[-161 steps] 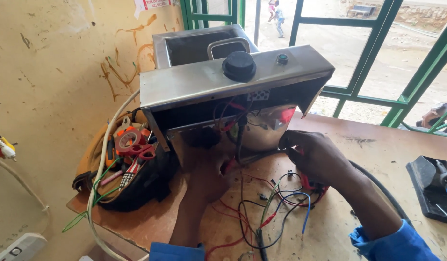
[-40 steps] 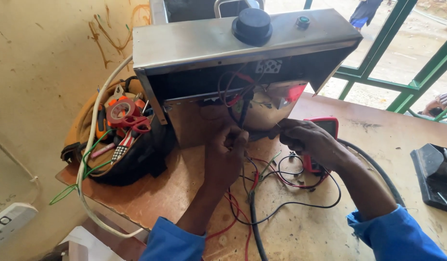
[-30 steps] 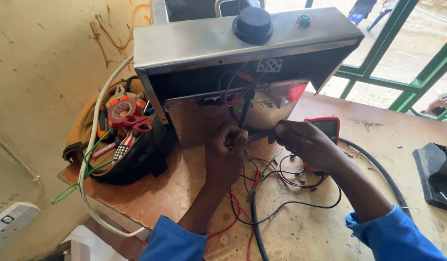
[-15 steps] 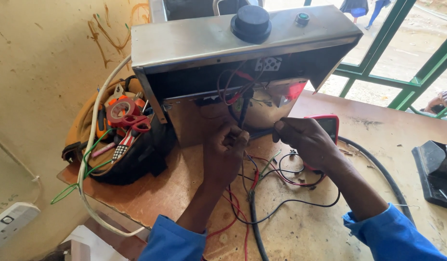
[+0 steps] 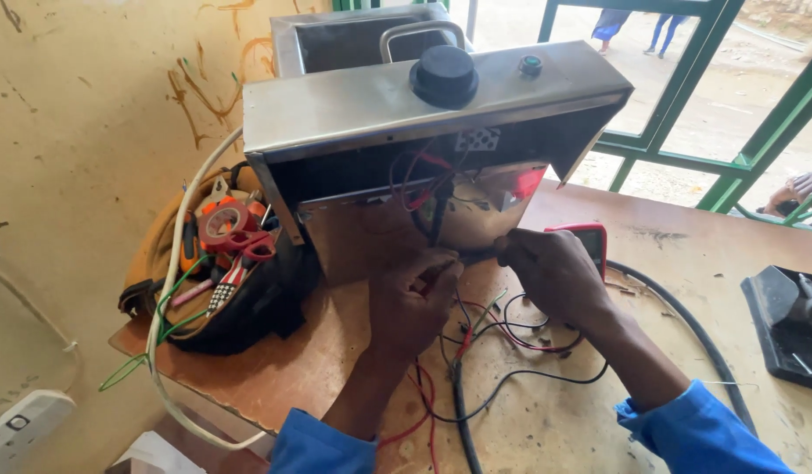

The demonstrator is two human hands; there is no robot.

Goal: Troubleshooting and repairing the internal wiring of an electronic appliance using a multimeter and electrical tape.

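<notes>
Both arms wear bright blue long sleeves, pushed back so the forearms are bare. The left hand (image 5: 412,294) and right hand (image 5: 551,272) carry no gloves. No rings or watch show on either one.

Red meter (image 5: 585,243) half behind right hand (image 5: 551,276); black tool (image 5: 790,323) cut by right edge.

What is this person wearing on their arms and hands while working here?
Both hands are bare: no gloves, rings or watch show on the left hand or the right hand. Each arm has a bright blue sleeve, pushed back from the forearm: the left sleeve and the right sleeve. The cloth looks plain, without visible markings.
</notes>
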